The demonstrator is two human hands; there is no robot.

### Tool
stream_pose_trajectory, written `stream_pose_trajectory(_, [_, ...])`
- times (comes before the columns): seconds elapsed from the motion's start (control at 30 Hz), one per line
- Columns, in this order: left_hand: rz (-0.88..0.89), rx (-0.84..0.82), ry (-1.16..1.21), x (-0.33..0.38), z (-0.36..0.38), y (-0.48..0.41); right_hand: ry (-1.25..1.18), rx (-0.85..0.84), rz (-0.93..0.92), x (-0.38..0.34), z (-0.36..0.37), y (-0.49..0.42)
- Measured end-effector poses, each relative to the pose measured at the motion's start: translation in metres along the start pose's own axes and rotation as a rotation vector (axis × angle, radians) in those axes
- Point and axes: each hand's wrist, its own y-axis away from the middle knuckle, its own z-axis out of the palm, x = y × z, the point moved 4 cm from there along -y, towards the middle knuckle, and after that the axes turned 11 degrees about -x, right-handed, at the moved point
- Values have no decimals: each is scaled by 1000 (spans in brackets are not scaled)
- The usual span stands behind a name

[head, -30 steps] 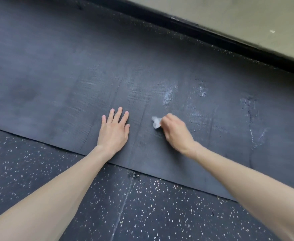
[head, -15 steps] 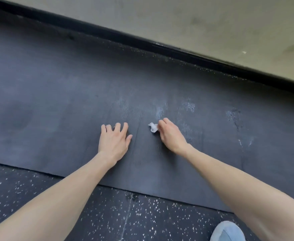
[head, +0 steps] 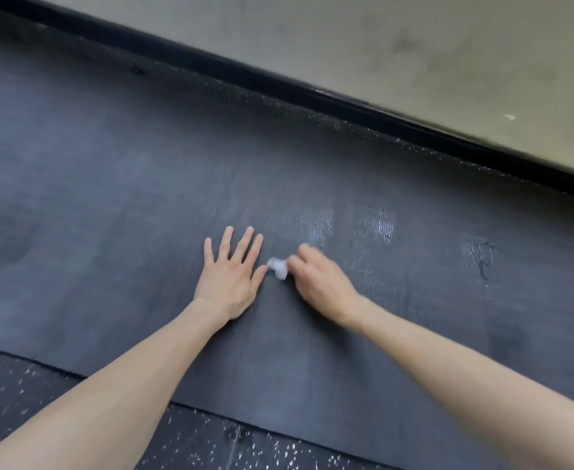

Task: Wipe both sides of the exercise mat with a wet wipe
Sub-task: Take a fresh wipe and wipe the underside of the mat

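Observation:
A dark grey textured exercise mat (head: 109,205) lies flat on the floor and fills most of the view. My left hand (head: 233,276) presses flat on it with fingers spread. Just right of its thumb, my right hand (head: 319,279) grips a small crumpled white wet wipe (head: 278,266) against the mat. Shiny wet streaks (head: 382,225) show on the mat beyond and to the right of my right hand.
Black speckled rubber flooring (head: 24,395) runs along the mat's near edge. Beyond the mat's far edge a black baseboard (head: 346,106) meets a pale wall (head: 414,45).
My left hand's fingers have straightened and spread flat again after curling. My right hand has slid the wipe left, close to the left thumb.

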Motion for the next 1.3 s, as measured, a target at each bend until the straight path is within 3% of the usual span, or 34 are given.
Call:
stream_pose_trajectory(0.1, [1,-30,-13,2,-9,-1,-51,76,272,52,-21,-32])
stream_pose_trajectory(0.17, [-3,-16,-48,2,-16,-3,-72,84,352,59,-28,-38])
stream_pose_trajectory(0.23, [-11,70,-74,4,-28,-8,-74,88,288,40,-27,-29])
stream_pose_trajectory(0.37, [-32,277,-69,4,-45,-35,-92,-85,-49,-24,-5,18])
stream_pose_trajectory(0.5, [58,189,-7,3,-34,-59,-35,-128,-170,-36,4,29])
stream_pose_trajectory(0.57, [80,150,9,0,-27,-61,30,-87,-141,-9,-2,7])
stream_pose_trajectory(0.67, [61,165,14,1,-28,-60,34,60,143,66,-22,-36])
stream_pose_trajectory(0.77, [25,213,-3,9,-40,-63,9,67,347,117,-39,-56])
stream_pose_trajectory(0.83, [4,251,-19,13,-49,-71,4,76,341,110,-43,-56])
stream_pose_trajectory(0.93, [-30,293,-4,13,-60,-88,-29,28,170,75,-32,-36])
stream_pose_trajectory(1.17, [6,176,47,3,-80,-146,-36,-81,-86,45,-16,-16])
stream_pose_trajectory(1.23, [-6,151,64,1,-88,-166,-16,-47,-44,71,-22,-32])
stream_pose_trajectory(1.3, [-34,125,92,1,-88,-178,-22,42,125,118,-33,-58])
